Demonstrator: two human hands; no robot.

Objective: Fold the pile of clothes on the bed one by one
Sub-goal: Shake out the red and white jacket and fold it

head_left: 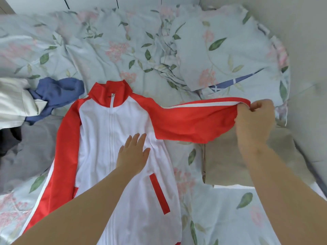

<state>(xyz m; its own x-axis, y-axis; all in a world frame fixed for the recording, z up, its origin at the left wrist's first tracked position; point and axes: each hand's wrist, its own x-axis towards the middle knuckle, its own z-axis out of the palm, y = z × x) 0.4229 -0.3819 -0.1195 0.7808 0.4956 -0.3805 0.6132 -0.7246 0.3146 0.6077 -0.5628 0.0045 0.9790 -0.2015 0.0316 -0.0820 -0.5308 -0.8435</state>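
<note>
Right fingers (254, 107) pinch jacket cuff (242, 101)

You've got a bed (123, 32) with a rumpled floral cover. A red-and-white jacket (99, 131) lies front up mid-bed, one sleeve stretched toward the right edge. Heaped at the left edge and touching: blue garment (54, 92), white garment (14, 101), grey garment (35, 144), dark garment (8, 138). Folded beige piece (223, 165) near the right edge. Pillow (221, 55) in the far right corner.

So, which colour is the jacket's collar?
The collar is red, seen best in the head view.
</note>
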